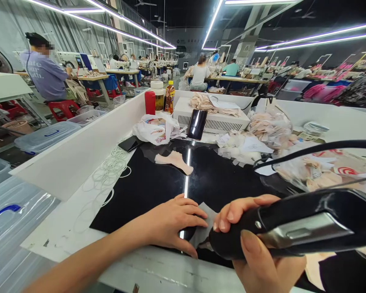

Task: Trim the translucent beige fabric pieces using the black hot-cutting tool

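Note:
My right hand (259, 240) is wrapped around a black corded handheld tool (320, 215) with a silver metal strip on its side. The tool's rounded end points left, low over the glossy black work surface (146, 191). A thin grey translucent piece (208, 213) lies below it, partly hidden by both hands. Fingers apart, my left hand (177, 221) rests flat at the left edge of that piece. Farther back on the black surface lies a cut beige fabric piece (175, 161). What the tool's tip touches cannot be made out.
Loops of white cord (111, 167) lie along the left. A plastic bag (156, 128), a phone (197, 124), a white vented box (210, 114) and bottles (170, 97) stand behind. Bagged fabric (320, 167) crowds the right, crossed by the cable (311, 148). Low white walls (88, 142) enclose the table.

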`<state>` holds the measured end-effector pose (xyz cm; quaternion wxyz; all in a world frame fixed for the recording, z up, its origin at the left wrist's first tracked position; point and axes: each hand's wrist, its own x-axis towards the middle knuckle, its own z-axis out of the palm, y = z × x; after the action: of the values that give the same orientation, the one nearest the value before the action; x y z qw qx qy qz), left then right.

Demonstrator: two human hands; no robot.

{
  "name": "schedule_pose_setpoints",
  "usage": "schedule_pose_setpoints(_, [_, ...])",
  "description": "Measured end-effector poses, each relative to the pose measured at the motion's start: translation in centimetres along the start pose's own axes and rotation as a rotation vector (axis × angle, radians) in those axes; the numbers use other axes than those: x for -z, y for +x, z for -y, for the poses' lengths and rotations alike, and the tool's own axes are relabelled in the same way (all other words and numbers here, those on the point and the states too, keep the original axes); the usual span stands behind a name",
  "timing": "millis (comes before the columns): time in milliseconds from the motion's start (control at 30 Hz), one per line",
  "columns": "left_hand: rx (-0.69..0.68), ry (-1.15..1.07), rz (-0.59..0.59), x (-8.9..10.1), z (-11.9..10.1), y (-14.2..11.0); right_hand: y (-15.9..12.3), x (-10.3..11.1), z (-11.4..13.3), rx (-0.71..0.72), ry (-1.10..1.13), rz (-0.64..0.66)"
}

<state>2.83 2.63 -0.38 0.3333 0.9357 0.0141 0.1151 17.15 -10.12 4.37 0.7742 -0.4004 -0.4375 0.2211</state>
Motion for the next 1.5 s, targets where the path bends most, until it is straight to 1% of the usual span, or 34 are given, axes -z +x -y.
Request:
schedule_pose_setpoints(167, [-0.003, -0.001, 0.011, -0.2, 0.4, -0.1, -0.6, 0.3, -0.2, -0.022, -0.019, 0.029])
schedule_pose_setpoints(267, [0.0, -0.008, 0.01, -0.2, 0.5, -0.3, -0.1, 0.7, 0.0, -0.038, -0.019, 0.02])
schedule_pose_setpoints(333, [-0.005, -0.012, -0.006, -0.1, 0.4, -0.3, 0.7, 1.0, 0.3, -0.014, -0.028, -0.05])
schedule_pose_setpoints(467, [0.003, 0.001, -0.065, -0.1, 0.0, -0.2, 2.8, 1.9, 0.6, 0.058, -0.056, -0.254])
schedule_pose_setpoints(533, [0.019, 0.014, -0.072, -0.4, -0.3, 0.0, 3.4, 2.5, 0.5, 0.07, -0.079, -0.289])
schedule_pose_setpoints(633, [0.041, 0.056, -0.031, -0.8, -0.6, 0.3, 3.5, 3.0, 0.0, 0.083, -0.104, -0.288])
schedule_pose_setpoints(767, [0.03, 0.112, 0.022, -1.1, -0.6, 0.3, 3.0, 3.2, -0.4, 0.089, -0.119, -0.255])
schedule_pose_setpoints(1100, [0.027, 0.12, 0.031, -0.9, -0.6, 0.3, 2.6, 3.3, -0.6, 0.065, -0.155, -0.227])
schedule_pose_setpoints(1333, [0.038, 0.092, 0.03, -0.8, -0.8, 0.3, 3.3, 4.6, -0.6, 0.121, -0.138, -0.291])
schedule_pose_setpoints(1500, [0.056, 0.083, 0.022, -0.8, -0.8, 0.2, 3.1, 4.6, -0.7, 0.103, -0.173, -0.286])
